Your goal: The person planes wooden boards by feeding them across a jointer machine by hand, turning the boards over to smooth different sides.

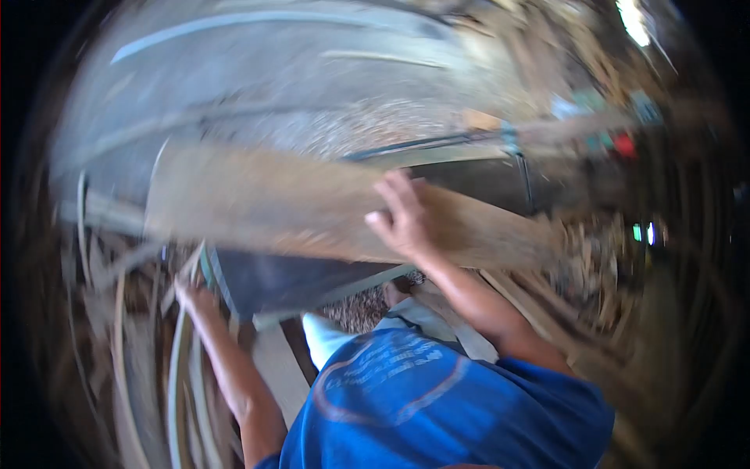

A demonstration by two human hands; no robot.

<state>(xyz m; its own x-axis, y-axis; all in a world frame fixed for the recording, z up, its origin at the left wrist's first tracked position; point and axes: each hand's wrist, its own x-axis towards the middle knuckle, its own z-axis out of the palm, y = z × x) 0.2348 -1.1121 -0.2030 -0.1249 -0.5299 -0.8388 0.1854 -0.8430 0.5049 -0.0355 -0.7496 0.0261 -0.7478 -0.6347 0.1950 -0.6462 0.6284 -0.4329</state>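
A wide wooden board (266, 195) lies across a dark flat surface (289, 277) in front of me. On the board's upper face rests my right hand (402, 215), its fingers and thumb apart. My left hand (191, 293) is low on the left, beside the dark surface's left edge and close to several long wooden strips (183, 344). Motion blur smears its fingers, so whether it grips anything is unclear.
Wood shavings (375, 125) cover part of the floor beyond the board. A long pale strip (234, 22) lies farther out on the floor. Scrap wood (598, 266) is piled to the right. A small red thing (624, 144) shows at far right.
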